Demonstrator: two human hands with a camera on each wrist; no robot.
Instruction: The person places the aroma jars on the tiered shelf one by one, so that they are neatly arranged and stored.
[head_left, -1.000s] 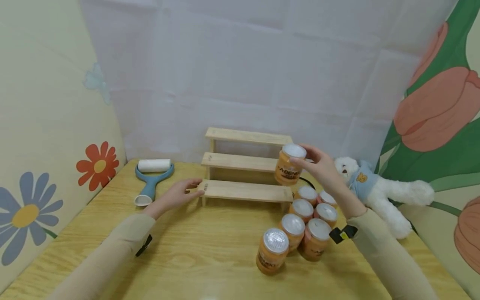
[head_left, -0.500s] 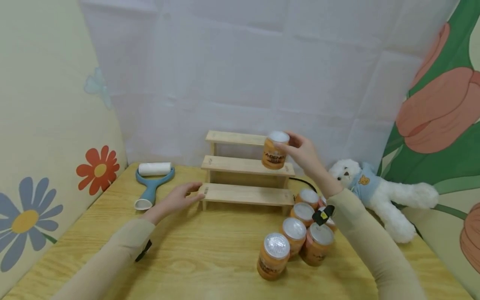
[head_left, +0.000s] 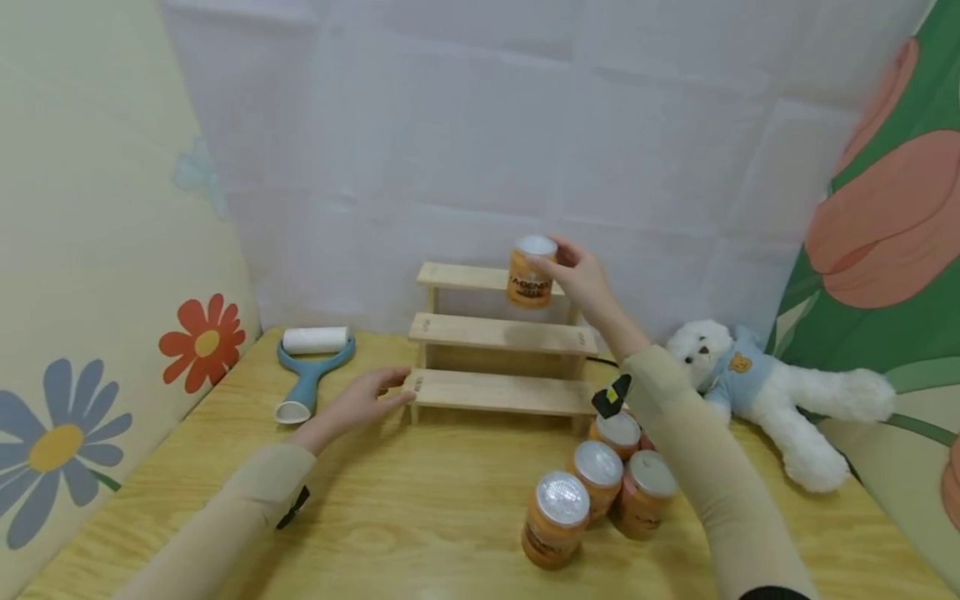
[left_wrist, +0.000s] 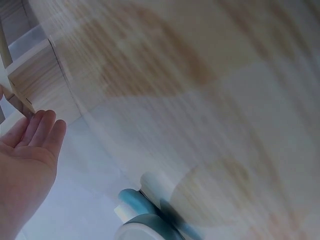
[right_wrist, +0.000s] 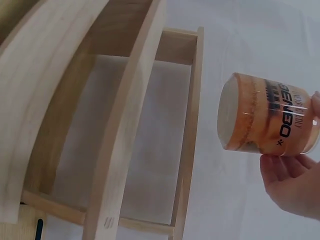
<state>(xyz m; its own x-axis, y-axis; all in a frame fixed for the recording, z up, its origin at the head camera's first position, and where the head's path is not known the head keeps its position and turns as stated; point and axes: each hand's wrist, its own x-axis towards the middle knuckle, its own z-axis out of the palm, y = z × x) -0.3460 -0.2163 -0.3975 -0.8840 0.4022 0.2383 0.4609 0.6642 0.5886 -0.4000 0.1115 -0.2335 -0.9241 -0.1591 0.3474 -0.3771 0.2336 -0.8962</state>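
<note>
My right hand (head_left: 587, 287) grips an orange jar (head_left: 531, 282) with a silvery lid and dark lettering, upright and raised in front of the top step of a three-step wooden rack (head_left: 502, 392). In the right wrist view, fingertips and thumb press the sides of the jar (right_wrist: 270, 115), and air shows between it and the rack's boards (right_wrist: 187, 135). At the rack's left end, my left hand (head_left: 367, 400) touches the lowest step with relaxed fingers. The left wrist view shows those fingers (left_wrist: 45, 130) nearly straight against the board's end.
Several more orange jars (head_left: 555, 521) stand grouped at the rack's front right, some hidden by my right sleeve. A white plush toy (head_left: 780, 400) in a blue shirt lies at the right. A blue-handled lint roller (head_left: 307, 383) lies at the left. White cloth (head_left: 450, 125) hangs behind.
My right hand has carried the jar up and to the left, from beside the middle step to the height of the top one. The left hand has stayed at the rack's end.
</note>
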